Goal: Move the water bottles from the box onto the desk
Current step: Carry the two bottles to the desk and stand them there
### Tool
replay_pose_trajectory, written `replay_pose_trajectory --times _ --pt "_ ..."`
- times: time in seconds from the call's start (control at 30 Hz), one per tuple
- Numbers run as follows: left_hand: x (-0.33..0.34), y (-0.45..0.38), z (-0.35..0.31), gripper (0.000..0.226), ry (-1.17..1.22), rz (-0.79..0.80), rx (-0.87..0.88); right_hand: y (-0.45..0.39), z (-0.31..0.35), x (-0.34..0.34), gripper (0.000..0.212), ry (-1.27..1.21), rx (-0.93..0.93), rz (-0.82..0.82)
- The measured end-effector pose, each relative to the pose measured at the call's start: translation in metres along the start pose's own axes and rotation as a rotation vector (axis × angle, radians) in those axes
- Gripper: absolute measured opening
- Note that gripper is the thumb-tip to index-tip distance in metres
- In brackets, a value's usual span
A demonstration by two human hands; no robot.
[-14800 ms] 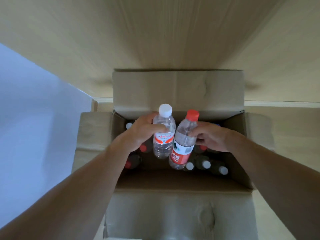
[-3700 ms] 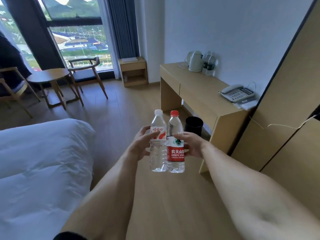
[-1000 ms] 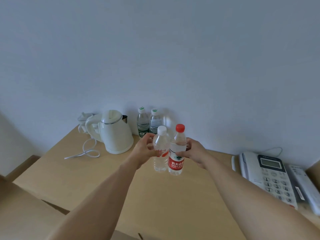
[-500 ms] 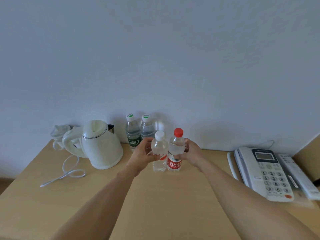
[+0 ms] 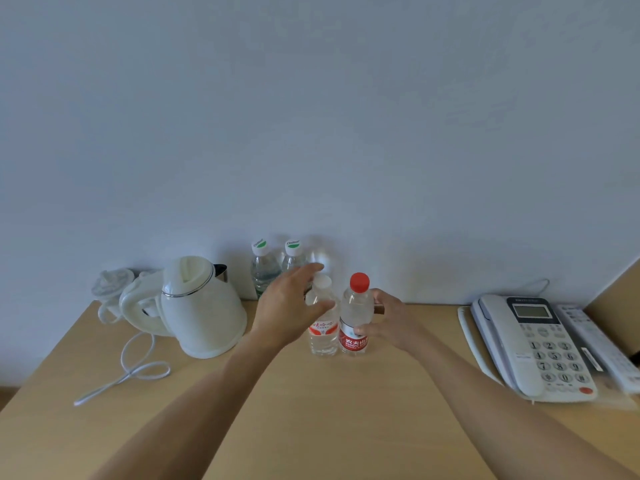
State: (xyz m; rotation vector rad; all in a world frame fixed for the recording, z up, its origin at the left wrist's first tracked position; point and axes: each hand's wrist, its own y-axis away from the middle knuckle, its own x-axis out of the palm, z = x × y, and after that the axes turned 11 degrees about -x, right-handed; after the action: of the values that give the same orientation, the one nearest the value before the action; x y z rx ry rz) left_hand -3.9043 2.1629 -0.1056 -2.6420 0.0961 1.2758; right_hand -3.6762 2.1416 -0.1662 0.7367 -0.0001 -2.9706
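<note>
Both bottles stand upright on the tabletop (image 5: 311, 410). The white-capped bottle (image 5: 323, 336) is being released by the loosened left hand (image 5: 289, 315); the red-capped bottle (image 5: 355, 327) is grasped by the right hand (image 5: 389, 323), to be freed without tipping.

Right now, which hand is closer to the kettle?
Left. The left hand is just right of the kettle, by the white-capped bottle. The right hand is farther right, beyond the red-capped bottle.
</note>
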Motion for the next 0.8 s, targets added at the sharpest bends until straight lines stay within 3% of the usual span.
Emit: replay_pose_trajectory --times 0.1,0.2,0.33,0.8 --pt "-0.015 -0.016 -0.023 0.051 -0.252 -0.056 0.107 -0.002 0.01 -0.003 0.053 0.04 -0.078 -0.064" --pt "-0.023 -0.031 -0.037 0.045 -0.517 0.039 0.118 -0.001 0.022 -0.007 0.048 0.143 -0.19 -0.121" --pt "-0.027 -0.041 -0.044 0.045 -0.662 0.122 0.164 -0.001 0.035 -0.009 0.043 0.215 -0.296 -0.211" --pt "-0.023 -0.094 -0.055 0.045 -0.725 0.158 0.231 0.001 0.046 -0.005 0.035 0.359 -0.284 -0.274"
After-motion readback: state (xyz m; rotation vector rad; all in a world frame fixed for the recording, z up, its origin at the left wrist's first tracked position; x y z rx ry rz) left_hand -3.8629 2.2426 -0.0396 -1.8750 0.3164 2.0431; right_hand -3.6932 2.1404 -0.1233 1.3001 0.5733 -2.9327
